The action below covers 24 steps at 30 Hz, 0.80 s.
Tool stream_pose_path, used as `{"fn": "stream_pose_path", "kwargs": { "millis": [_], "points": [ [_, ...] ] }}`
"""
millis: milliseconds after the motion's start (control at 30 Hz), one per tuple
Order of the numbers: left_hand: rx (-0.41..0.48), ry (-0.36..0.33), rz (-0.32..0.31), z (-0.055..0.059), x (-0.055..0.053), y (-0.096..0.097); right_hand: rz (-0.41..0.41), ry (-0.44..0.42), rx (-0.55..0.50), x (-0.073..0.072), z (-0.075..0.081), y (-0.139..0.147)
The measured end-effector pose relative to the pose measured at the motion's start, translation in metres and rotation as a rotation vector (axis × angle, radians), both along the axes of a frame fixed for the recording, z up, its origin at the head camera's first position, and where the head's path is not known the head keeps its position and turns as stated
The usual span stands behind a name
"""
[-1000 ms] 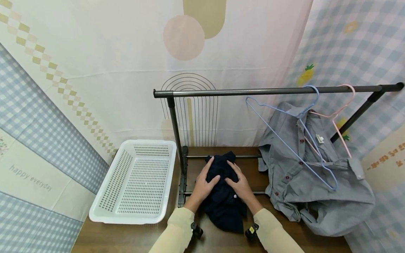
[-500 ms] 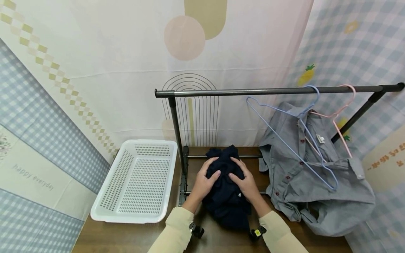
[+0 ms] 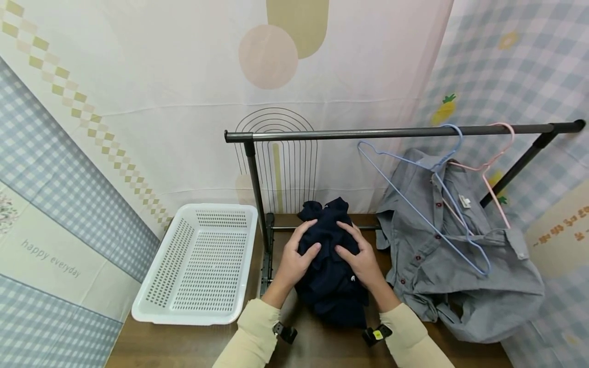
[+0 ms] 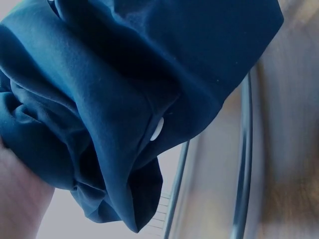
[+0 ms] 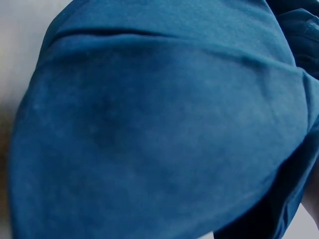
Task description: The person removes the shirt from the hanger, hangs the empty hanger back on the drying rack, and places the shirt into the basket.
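Note:
A bunched navy garment (image 3: 329,296) is held between both hands above the table, its lower end hanging toward the person. My left hand (image 3: 294,260) grips its left side, and my right hand (image 3: 363,260) grips the right. Both thumbs lie on top of the cloth; the other fingertips are partly sunk into its folds. A small white mark (image 3: 353,278) shows near the right wrist. Loose folds of the garment (image 4: 124,74) fill much of the left wrist view, with a white spot (image 4: 157,129) among them. In the right wrist view the garment (image 5: 149,129) hides most of the hand.
A white perforated basket (image 3: 248,266) stands left of the black rack (image 3: 331,135). On the rack's right part hang a blue hanger (image 3: 409,161) and a pink hanger (image 3: 499,191). A grey buttoned shirt (image 3: 497,286) hangs there too. Brown tabletop (image 3: 184,345) lies below.
Both hands have lifted the navy garment slightly and moved it away from the person, a little to the right. Basket, rack and grey shirt have stayed put.

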State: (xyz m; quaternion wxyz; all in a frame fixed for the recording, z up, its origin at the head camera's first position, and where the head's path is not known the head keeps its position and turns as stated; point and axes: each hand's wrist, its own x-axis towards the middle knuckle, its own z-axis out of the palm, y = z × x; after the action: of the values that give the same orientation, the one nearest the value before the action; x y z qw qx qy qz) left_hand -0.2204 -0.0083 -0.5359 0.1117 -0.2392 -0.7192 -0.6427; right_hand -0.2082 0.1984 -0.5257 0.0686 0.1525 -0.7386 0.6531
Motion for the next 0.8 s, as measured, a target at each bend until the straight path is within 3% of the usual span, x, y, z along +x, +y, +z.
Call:
{"fn": "stream_pose_path", "kwargs": {
  "millis": [400,800],
  "points": [
    [-0.024,0.013,-0.004,0.023,0.006,-0.006,-0.004,-0.007,0.006,0.007,0.024,-0.006],
    [-0.067,0.007,0.056,0.04,0.024,-0.031,0.031,-0.014,-0.077,0.014,0.023,-0.037]
  ]
}}
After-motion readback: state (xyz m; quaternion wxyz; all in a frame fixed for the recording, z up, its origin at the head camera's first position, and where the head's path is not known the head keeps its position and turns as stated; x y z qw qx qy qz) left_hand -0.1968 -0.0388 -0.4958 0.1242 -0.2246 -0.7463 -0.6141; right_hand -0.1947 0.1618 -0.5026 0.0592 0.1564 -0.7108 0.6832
